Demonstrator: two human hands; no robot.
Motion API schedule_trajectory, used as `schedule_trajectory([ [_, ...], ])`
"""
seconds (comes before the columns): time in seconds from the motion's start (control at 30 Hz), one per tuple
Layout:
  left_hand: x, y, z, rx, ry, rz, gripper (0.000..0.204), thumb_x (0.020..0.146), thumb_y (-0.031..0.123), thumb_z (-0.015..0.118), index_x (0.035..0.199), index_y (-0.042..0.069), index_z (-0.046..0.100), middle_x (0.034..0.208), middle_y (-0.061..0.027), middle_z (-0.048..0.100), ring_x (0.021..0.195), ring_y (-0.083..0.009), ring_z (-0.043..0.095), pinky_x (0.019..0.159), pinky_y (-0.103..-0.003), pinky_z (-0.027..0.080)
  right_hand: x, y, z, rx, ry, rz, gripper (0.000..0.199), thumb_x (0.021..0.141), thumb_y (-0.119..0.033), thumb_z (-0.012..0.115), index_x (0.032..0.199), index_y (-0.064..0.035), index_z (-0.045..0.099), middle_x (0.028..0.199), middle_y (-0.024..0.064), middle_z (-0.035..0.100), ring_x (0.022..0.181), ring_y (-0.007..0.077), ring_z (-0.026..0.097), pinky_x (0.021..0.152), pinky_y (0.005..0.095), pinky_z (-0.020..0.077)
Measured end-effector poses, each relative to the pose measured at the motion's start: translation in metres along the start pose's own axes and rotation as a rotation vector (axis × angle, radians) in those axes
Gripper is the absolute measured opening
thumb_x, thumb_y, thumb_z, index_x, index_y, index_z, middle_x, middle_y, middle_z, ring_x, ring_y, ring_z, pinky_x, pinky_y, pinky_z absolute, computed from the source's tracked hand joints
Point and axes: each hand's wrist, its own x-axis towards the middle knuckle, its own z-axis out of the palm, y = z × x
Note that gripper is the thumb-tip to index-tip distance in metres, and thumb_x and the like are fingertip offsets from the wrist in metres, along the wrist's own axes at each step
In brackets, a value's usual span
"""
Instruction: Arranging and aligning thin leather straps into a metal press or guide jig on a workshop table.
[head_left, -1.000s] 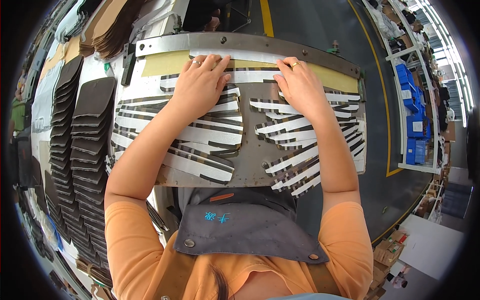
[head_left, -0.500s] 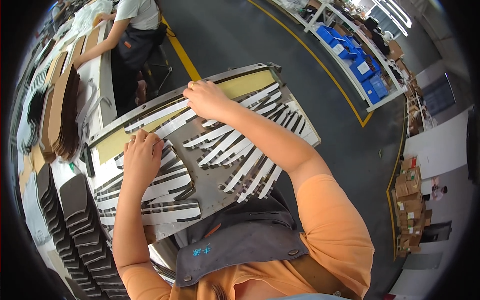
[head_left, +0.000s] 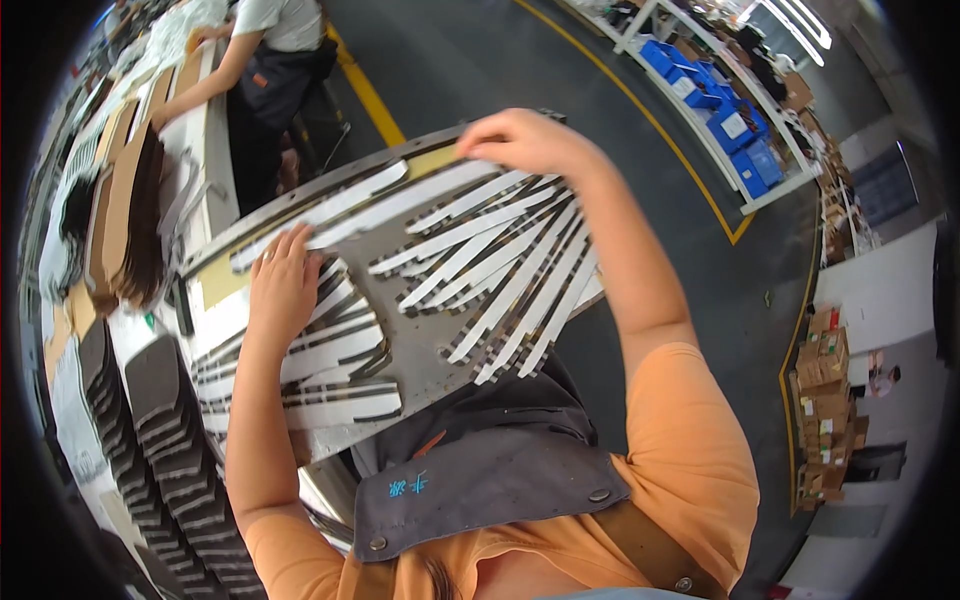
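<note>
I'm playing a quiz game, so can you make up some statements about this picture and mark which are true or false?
1. The person's shirt is orange. True.
2. The left hand wears a glove. False: it is bare, apart from a ring.
3. White strips lie on the metal table. True.
4. The right hand touches the left one. False: the two are apart.
5. The bins at the upper right are red. False: they are blue.
6. Another person stands at the upper left. True.

Upper left: co-worker (head_left: 283, 75), head cut off | mid-left: white strip (head_left: 350, 198) part-hidden by left hand (head_left: 283, 278) | right: figure (head_left: 882, 376), too small for me
</note>
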Motion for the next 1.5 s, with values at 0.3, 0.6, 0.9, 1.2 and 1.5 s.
schedule_trajectory([
  [0.3,0.007,0.007,0.008,0.119,0.023,-0.041,0.033,0.095,0.026,0.045,0.125,0.013,0.051,0.135,-0.0075,0.046,0.123,-0.0323,0.043,0.103,-0.046,0.031,0.023,0.006,0.089,-0.176,0.157,-0.230,0.027,0.090,-0.018,0.054,0.112,-0.0050,0.062,0.119,0.0105,0.059,0.108,0.0257,0.056,0.093,0.0338,0.0435],
  [0.6,-0.004,0.004,0.008,0.141,0.011,-0.141,0.037,0.094,0.029,0.045,0.129,0.016,0.049,0.137,-0.0074,0.046,0.127,-0.0326,0.041,0.104,-0.049,0.029,0.026,-0.004,0.121,-0.504,0.229,-0.274,0.035,0.090,-0.028,0.054,0.119,-0.0083,0.059,0.126,0.0092,0.056,0.115,0.0263,0.052,0.095,0.0378,0.0431],
  [0.9,0.010,0.009,0.006,0.052,0.018,-0.150,0.036,0.093,0.027,0.047,0.126,0.015,0.052,0.122,-0.0115,0.048,0.114,-0.0348,0.044,0.096,-0.044,0.036,0.033,-0.004,0.114,-0.557,0.261,-0.292,0.036,0.088,-0.026,0.056,0.117,-0.0042,0.059,0.122,0.0119,0.057,0.113,0.0303,0.051,0.096,0.0414,0.0398],
  [1.2,-0.002,0.000,0.021,-0.057,0.124,-0.229,0.020,0.074,0.022,0.061,0.084,0.005,0.062,0.088,-0.0111,0.062,0.087,-0.0287,0.060,0.077,-0.039,0.048,0.041,-0.019,0.125,-0.504,0.145,-0.348,0.033,0.087,-0.011,0.055,0.118,0.0008,0.056,0.118,0.0200,0.055,0.110,0.0365,0.050,0.094,0.0430,0.0393],
  [1.5,0.018,0.024,0.023,0.162,0.024,-0.164,0.026,0.081,0.032,0.058,0.094,0.013,0.070,0.100,-0.0048,0.062,0.102,-0.0215,0.053,0.084,-0.035,0.039,0.038,0.010,0.122,-0.479,0.245,-0.324,0.035,0.096,-0.018,0.044,0.116,0.0096,0.051,0.103,0.0202,0.055,0.099,0.0297,0.055,0.080,0.0407,0.0496],
])
